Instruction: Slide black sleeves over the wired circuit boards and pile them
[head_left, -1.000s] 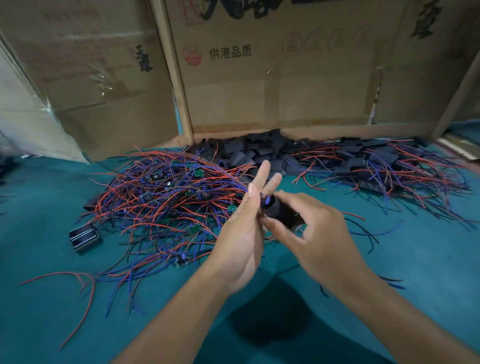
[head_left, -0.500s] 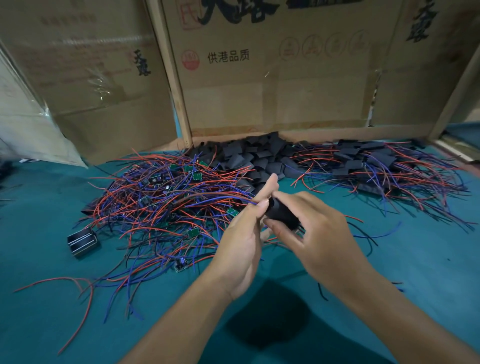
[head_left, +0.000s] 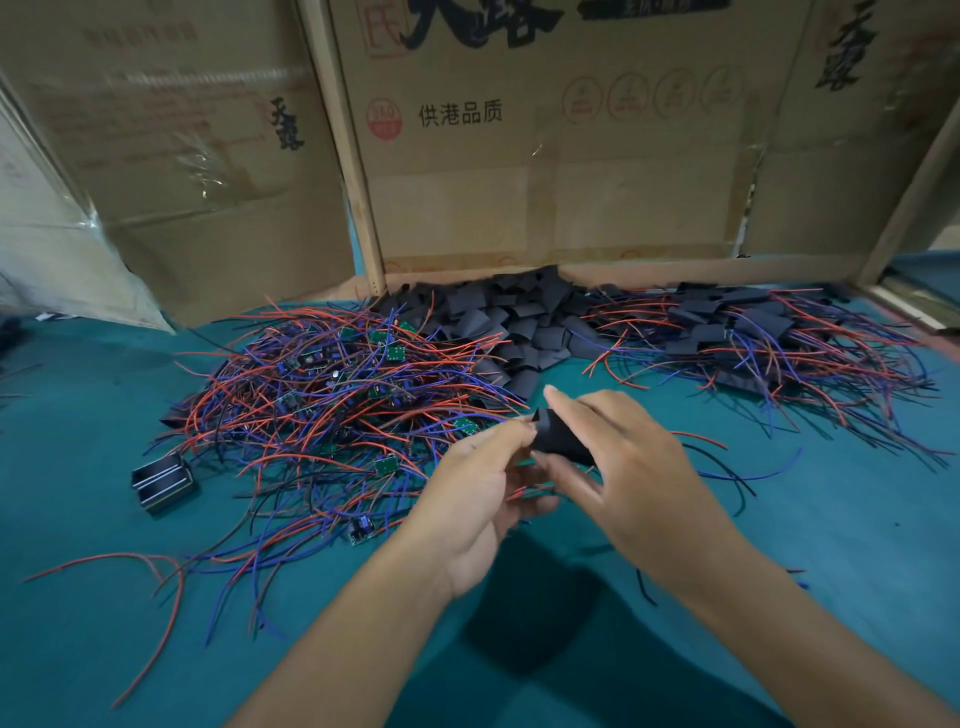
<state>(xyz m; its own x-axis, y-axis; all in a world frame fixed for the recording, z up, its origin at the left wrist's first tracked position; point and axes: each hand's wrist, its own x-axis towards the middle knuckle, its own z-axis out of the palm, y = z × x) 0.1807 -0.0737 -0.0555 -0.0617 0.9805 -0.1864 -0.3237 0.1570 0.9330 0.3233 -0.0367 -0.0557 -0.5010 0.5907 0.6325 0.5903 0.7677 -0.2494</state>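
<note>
Pinching a black sleeve (head_left: 558, 439) between thumb and forefinger, right hand (head_left: 631, 467) above teal mat (head_left: 831, 545) | left hand (head_left: 478, 493) — fingertips curled at sleeve's open end | bare boards pile (head_left: 332, 405) left, loose sleeves (head_left: 514, 317) behind, sleeved pile (head_left: 753, 332) right | cardboard walls (head_left: 545, 156) — printed characters.

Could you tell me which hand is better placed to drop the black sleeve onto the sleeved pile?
Probably the right hand: it grips the black sleeve, and the pile of sleeved wired boards lies on its side.
</note>
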